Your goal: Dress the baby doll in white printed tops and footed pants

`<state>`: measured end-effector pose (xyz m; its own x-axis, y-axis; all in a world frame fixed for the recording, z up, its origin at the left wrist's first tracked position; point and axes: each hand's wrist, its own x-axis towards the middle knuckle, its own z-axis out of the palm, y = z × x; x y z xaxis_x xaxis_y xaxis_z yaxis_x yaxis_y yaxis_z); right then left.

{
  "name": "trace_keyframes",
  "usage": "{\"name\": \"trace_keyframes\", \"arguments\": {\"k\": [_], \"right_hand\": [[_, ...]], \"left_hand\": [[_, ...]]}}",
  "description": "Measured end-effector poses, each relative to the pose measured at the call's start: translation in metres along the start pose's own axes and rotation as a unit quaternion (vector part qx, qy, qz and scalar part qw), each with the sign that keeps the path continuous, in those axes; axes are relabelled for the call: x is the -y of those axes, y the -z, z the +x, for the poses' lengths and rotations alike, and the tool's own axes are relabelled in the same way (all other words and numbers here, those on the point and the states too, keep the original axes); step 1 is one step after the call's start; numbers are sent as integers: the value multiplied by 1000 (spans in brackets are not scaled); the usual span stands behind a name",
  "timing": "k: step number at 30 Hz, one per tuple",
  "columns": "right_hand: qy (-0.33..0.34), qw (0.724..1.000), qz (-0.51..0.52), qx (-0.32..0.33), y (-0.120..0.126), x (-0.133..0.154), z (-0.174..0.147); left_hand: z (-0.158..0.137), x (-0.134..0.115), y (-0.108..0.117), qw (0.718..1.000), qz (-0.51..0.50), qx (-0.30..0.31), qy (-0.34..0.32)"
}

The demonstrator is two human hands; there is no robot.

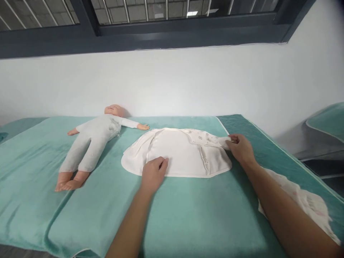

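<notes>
A white baby shirt lies spread open, inside up, with a small printed pattern showing along its upper right edge. My right hand pinches the end of its right-hand sleeve between thumb and fingers. Over the shirt's lower left part, my left hand is curled into a loose fist, with nothing visible in it. To the left lies a baby doll on its back in a white suit, its head toward the wall and one arm stretched toward the shirt.
A green padded cover spreads under everything. White crumpled cloth lies beneath my right forearm. Behind is a white wall with a dark window frame and bars. Another green padded surface stands at the far right.
</notes>
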<state>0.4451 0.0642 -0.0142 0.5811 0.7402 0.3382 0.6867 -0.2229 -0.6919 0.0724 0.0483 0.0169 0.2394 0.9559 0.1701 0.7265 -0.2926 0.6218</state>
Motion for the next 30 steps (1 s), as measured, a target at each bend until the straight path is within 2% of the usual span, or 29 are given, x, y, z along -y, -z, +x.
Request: {"name": "trace_keyframes", "arguments": {"k": [3,7,11,14,16,18,19,23,25,26,28,30], "right_hand": [[6,996,13,-86,1,-2,6],[44,994,-1,-96,-2,-4,2],[169,985,13,-20,-8,13,-18],[304,947,-16,100,-15,39,-33],[353,919,-85,157,-20,57,-36],[351,908,-155,170,-27,72,-32],[331,912,-177,168,-30,76,-27],[160,963,-182,120,-41,77,-4],[111,977,-168,69,-43,71,2],[116,978,-164,45,-44,69,2],[173,973,-150,19,-43,68,-1],[244,963,-114,29,-45,70,-9]], "left_hand": [[-1,-1,1,1000,-12,2,7],[-2,-2,2,1000,-14,6,18],[0,-2,3,1000,-18,3,17],[1,-2,2,1000,-13,0,14],[2,-1,1,1000,-13,1,16],[2,0,1,1000,-19,0,20],[2,0,1,999,-22,-2,23],[1,1,1,999,-33,-6,29],[2,1,0,999,-37,-6,33],[2,1,0,999,-37,-6,35],[3,0,0,999,-35,-6,40],[3,0,1,999,-33,-5,43]]}}
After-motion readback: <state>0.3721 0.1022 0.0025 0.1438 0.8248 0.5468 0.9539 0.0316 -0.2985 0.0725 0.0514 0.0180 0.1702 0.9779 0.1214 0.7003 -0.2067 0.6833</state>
